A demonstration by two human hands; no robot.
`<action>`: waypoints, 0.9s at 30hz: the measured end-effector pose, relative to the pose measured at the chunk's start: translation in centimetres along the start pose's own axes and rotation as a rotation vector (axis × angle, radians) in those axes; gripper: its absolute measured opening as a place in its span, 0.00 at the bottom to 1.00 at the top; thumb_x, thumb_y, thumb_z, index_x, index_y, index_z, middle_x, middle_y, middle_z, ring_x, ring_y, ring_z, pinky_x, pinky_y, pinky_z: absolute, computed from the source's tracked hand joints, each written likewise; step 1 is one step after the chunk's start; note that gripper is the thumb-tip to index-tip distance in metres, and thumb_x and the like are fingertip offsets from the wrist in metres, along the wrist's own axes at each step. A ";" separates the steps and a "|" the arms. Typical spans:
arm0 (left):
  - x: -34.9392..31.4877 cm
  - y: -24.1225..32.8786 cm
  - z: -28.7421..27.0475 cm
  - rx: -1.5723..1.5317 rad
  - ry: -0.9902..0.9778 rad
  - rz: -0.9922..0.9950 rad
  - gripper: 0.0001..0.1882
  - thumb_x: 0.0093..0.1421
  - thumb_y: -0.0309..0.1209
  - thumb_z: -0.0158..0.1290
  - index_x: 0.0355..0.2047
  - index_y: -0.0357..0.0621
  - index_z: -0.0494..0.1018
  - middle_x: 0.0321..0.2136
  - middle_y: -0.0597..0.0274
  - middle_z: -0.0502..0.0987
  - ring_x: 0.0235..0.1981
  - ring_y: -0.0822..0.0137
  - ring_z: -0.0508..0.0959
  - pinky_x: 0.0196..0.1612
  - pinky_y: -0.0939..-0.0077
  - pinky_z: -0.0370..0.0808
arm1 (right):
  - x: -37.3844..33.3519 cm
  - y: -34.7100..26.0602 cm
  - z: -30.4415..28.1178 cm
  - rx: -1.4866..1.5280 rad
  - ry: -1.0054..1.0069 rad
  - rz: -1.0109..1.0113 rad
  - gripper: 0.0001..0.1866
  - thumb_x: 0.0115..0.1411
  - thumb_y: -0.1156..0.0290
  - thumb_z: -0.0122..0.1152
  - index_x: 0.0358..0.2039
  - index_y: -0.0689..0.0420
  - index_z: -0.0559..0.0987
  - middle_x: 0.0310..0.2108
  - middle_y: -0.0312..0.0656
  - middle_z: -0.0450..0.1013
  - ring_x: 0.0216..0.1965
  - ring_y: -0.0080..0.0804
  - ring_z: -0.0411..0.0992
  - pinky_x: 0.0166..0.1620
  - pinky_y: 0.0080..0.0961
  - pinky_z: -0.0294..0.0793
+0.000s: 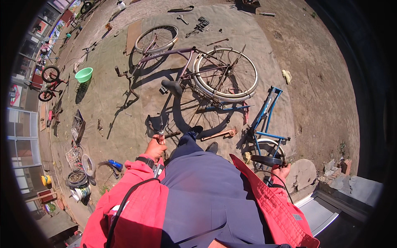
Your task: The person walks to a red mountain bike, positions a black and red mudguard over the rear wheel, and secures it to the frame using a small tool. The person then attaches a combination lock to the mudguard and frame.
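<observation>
The left hand [155, 148] is gripping a slim tool [161, 137], fingers curled; the right hand [281, 170] is pinching a black curved part [265, 160].

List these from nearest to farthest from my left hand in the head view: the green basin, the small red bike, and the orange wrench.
1. Orange wrench: ahead and to the right of your left hand.
2. Green basin: ahead and well to the left.
3. Small red bike: farther left, past the basin.
</observation>
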State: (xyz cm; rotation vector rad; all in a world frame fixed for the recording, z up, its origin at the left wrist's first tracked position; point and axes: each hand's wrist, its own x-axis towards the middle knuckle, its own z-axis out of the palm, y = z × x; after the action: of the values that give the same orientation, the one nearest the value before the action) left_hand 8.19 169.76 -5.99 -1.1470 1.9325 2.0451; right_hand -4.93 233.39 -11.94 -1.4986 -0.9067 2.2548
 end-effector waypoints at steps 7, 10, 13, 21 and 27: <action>-0.1 0.1 0.4 0.016 0.007 0.011 0.21 0.43 0.13 0.55 0.38 0.44 0.67 0.30 0.70 0.68 0.29 0.74 0.68 0.36 0.79 0.67 | 0.1 -0.2 -0.7 -0.043 0.039 -0.022 0.21 0.71 0.47 0.46 0.31 0.49 0.76 0.27 0.32 0.71 0.25 0.28 0.68 0.23 0.24 0.68; -0.1 0.2 0.6 0.064 0.012 0.012 0.21 0.44 0.13 0.55 0.38 0.44 0.67 0.30 0.70 0.68 0.29 0.75 0.68 0.35 0.79 0.67 | 0.6 -0.3 -1.4 -0.077 0.036 0.015 0.21 0.71 0.47 0.45 0.34 0.49 0.77 0.29 0.32 0.72 0.26 0.28 0.68 0.24 0.23 0.68; -0.1 0.2 0.7 0.051 0.020 -0.001 0.23 0.41 0.12 0.57 0.38 0.46 0.69 0.29 0.70 0.69 0.30 0.74 0.69 0.36 0.77 0.69 | 0.8 -0.3 -1.7 -0.070 0.047 0.016 0.21 0.71 0.46 0.45 0.35 0.49 0.77 0.30 0.33 0.72 0.27 0.28 0.69 0.24 0.23 0.69; -1.0 -0.4 0.7 0.050 0.054 0.023 0.22 0.43 0.12 0.56 0.38 0.45 0.69 0.29 0.72 0.68 0.29 0.75 0.68 0.35 0.80 0.68 | 1.2 0.0 -2.0 -0.040 0.038 0.009 0.22 0.71 0.47 0.45 0.34 0.50 0.77 0.30 0.34 0.74 0.27 0.29 0.70 0.24 0.23 0.70; -2.2 -0.9 0.5 0.048 0.086 0.015 0.20 0.45 0.13 0.55 0.38 0.45 0.68 0.29 0.72 0.68 0.29 0.77 0.67 0.35 0.81 0.66 | 1.2 0.6 -2.0 -0.040 0.015 -0.012 0.22 0.71 0.47 0.46 0.33 0.51 0.78 0.29 0.34 0.74 0.27 0.29 0.71 0.27 0.25 0.72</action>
State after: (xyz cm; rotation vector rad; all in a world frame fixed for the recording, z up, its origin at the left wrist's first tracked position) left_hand 10.03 171.28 -5.47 -1.2322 2.0238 1.9763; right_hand -3.60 234.29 -13.69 -1.5210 -0.9588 2.2266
